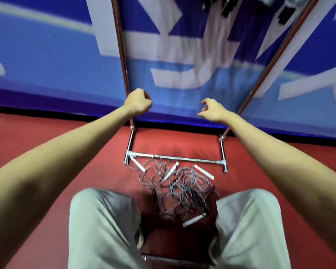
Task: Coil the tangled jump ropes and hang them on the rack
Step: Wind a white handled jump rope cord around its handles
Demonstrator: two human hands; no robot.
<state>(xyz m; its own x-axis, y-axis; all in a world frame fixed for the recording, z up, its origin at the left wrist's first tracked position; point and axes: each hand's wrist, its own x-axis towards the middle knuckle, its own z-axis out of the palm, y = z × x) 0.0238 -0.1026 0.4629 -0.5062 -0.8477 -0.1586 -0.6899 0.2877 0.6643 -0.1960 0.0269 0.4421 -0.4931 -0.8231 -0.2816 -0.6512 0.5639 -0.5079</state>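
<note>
Left hand [137, 101] at about 10 o'clock from the picture centre, fingers curled into a fist, right in front of the left upright pole [122, 55] of the rack; cannot tell if the fingers really grip the pole or only sit before it. Right hand [211, 111] at about 1 o'clock, fingers loosely bent and spread, holding nothing, near the right upright pole [275, 61] but apart from it.

Tangled jump ropes [180, 189] on the red floor [47, 129], at 6 o'clock from the hands, between the two knees in light grey trousers [103, 226]. Thin grey and dark cords in one loose heap, touching the lower crossbar [175, 158] of the rack at its far edge. Several white handles [204, 171] among the cords: some at 12 o'clock of the heap just beside the crossbar, one at 5 o'clock close to the right knee. Dark handles inside the heap too, number not clear.

Rack base on the floor: silver crossbar with two short side bars, reddish-brown poles rising at 11 and 1 o'clock. Dark things at the top edge, blurred, at 12 to 1 o'clock. Behind the rack, blue wall banner [47, 55] with big white letters, blurred.
</note>
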